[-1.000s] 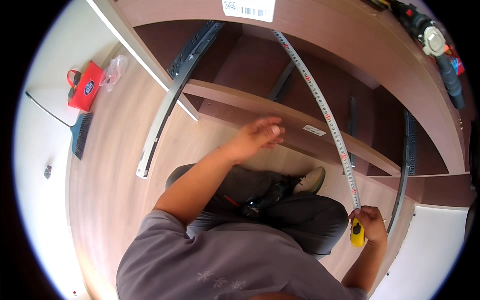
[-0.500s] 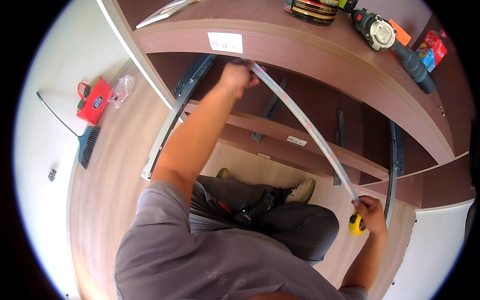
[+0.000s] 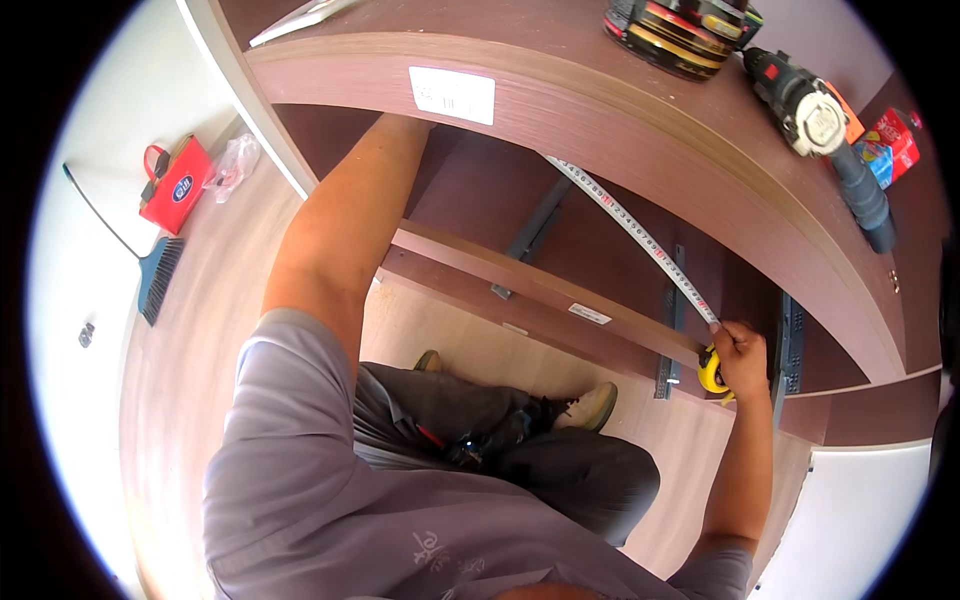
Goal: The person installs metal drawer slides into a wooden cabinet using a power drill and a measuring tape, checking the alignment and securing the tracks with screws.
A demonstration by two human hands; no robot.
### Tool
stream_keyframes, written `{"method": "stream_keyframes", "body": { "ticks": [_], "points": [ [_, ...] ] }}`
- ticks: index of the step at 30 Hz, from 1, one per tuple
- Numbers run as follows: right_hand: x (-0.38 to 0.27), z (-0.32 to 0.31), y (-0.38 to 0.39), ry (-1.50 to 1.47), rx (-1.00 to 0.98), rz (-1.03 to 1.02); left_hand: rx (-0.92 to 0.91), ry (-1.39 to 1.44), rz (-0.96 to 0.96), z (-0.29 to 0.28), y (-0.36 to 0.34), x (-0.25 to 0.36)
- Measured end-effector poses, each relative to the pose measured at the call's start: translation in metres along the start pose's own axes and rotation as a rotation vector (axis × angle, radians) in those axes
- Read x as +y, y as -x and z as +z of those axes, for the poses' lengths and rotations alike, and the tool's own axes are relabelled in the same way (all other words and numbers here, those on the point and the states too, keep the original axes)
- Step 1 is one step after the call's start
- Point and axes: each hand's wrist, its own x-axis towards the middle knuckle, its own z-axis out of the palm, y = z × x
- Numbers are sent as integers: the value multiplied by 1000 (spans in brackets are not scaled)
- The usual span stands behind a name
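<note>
In the head view, right of centre, the right hand (image 3: 743, 352) is curled closed around the yellow tape measure (image 3: 711, 371), whose blade (image 3: 637, 231) slants toward upper centre and disappears beneath the front board (image 3: 620, 115) of the cabinet (image 3: 450, 27). At upper left the left arm (image 3: 335, 230) reaches inside, its left hand hidden, so I cannot tell its opening or hold. Drawing out the blade looks done; settling it and taking a reading seem left.
</note>
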Motion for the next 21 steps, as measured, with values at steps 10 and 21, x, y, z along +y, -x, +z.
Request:
{"method": "stream_keyframes", "body": {
  "ticks": [10,21],
  "points": [
    [-48,30,-49,-66,-200,105,-48,156,-125,18,38,-39],
    [-83,52,-63,-188,-238,219,-805,-15,-346,-47,304,-70]
  ]
}}
